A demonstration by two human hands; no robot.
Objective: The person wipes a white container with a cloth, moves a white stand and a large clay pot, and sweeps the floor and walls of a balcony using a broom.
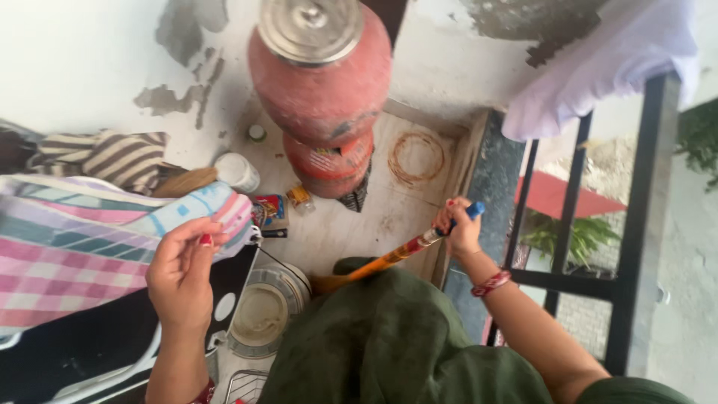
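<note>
The right hand [460,228] is closed round the blue end of a stick [404,251], orange and patterned along its length, which slants down toward the floor [389,217] and vanishes behind a green garment [389,337]; the left hand [183,273] is raised with fingers loosely curled, thumb near the fingertips, holding nothing that shows, just beside checked cloths [67,247]. The floor is pale, stained stone with a rust ring [417,157]; on it stand two stacked red pots [321,90] under a steel lid [310,26], against a white wall [75,60] with peeling plaster; a black railing [636,224] closes the right side.
</note>
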